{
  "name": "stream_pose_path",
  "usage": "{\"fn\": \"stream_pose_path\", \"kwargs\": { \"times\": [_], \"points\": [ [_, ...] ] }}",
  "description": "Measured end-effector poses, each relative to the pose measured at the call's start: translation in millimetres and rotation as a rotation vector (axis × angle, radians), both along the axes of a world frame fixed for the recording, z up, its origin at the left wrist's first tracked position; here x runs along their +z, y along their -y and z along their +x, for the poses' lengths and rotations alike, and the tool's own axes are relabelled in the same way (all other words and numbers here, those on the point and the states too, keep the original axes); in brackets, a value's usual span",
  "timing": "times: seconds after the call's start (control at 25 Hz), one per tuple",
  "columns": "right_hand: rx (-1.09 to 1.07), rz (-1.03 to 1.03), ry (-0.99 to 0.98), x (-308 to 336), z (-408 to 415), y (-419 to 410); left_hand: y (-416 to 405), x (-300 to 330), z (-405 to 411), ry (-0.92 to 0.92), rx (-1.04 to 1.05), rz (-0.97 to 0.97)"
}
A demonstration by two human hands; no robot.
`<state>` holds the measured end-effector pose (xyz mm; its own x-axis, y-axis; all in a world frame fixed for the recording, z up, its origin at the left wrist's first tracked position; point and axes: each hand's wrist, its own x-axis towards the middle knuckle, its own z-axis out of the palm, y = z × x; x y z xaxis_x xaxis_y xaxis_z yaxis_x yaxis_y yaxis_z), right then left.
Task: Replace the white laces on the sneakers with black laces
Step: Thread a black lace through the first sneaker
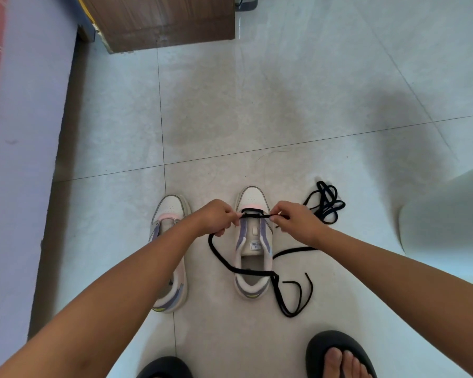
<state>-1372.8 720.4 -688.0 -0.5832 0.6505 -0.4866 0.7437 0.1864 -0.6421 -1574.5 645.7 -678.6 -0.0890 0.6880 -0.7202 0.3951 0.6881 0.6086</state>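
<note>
Two white sneakers with purple trim stand side by side on the floor, toes pointing away. The left sneaker (pixel 167 214) has no lace and my left forearm crosses over it. A black lace (pixel 221 257) runs through the lowest eyelets of the right sneaker (pixel 253 268). My left hand (pixel 216 216) pinches the lace on the shoe's left side, my right hand (pixel 298 219) pinches it on the right side. The lace's loose ends trail across the shoe's opening and curl on the floor at its right. A second black lace (pixel 325 204) lies bundled to the right.
My feet in black slippers (pixel 336 353) stand at the bottom edge. A wooden cabinet (pixel 159 20) is at the top, a lilac wall (pixel 25 159) along the left, and a pale object (pixel 448 214) at the right edge. Pale floor tiles (pixel 257 105) lie all around.
</note>
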Motion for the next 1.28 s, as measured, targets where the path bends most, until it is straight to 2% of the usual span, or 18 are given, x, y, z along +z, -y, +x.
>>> {"fn": "stream_pose_path", "kwargs": {
  "times": [0.08,0.12,0.16,0.2,0.24,0.28,0.32,0.4,0.44,0.48,0.6,0.8,0.88,1.04,1.28],
  "points": [
    [0.345,0.681,0.031,-9.0,8.2,-3.1,-2.6,4.9,0.6,0.028,0.105,0.039],
    [0.491,0.885,-0.012,-13.7,13.4,-4.1,-4.3,7.2,2.1,0.060,0.158,0.051],
    [0.609,0.997,-0.059,-16.3,20.0,-5.6,-5.8,10.6,4.2,0.095,0.203,0.057],
    [0.651,1.004,-0.088,-18.4,23.6,-4.8,-6.9,13.7,6.1,0.128,0.237,0.056],
    [0.628,0.923,-0.047,-17.6,23.7,0.3,-7.6,16.2,7.3,0.155,0.260,0.051],
    [0.517,0.761,0.031,-14.4,19.1,9.4,-7.9,18.2,7.6,0.172,0.269,0.045],
    [0.321,0.526,0.073,-5.8,10.6,16.9,-8.0,20.2,7.6,0.175,0.266,0.042],
    [-0.090,-0.097,0.116,3.9,-6.3,20.9,-8.2,22.3,7.5,0.161,0.241,0.045],
    [-0.203,-0.285,0.077,3.9,-10.1,16.7,-8.6,23.3,7.8,0.160,0.237,0.050],
    [-0.223,-0.355,0.061,5.1,-12.0,10.7,-9.2,24.8,8.2,0.166,0.242,0.054],
    [-0.101,-0.402,0.092,9.6,-7.6,2.3,-9.7,29.0,6.9,0.206,0.237,0.061],
    [-0.028,-0.419,0.096,18.3,4.7,-14.0,-3.2,32.8,-5.2,0.166,0.039,-0.018],
    [-0.046,-0.397,0.033,33.7,9.3,-25.0,-3.1,38.0,-11.7,0.253,0.104,-0.019],
    [-0.173,-0.450,-0.243,88.5,14.3,-37.2,-10.6,70.1,-24.1,0.469,0.301,0.055],
    [-0.360,-0.520,-0.679,177.3,36.4,-40.9,-22.7,155.3,-29.1,0.571,0.227,0.265]
  ]
}}
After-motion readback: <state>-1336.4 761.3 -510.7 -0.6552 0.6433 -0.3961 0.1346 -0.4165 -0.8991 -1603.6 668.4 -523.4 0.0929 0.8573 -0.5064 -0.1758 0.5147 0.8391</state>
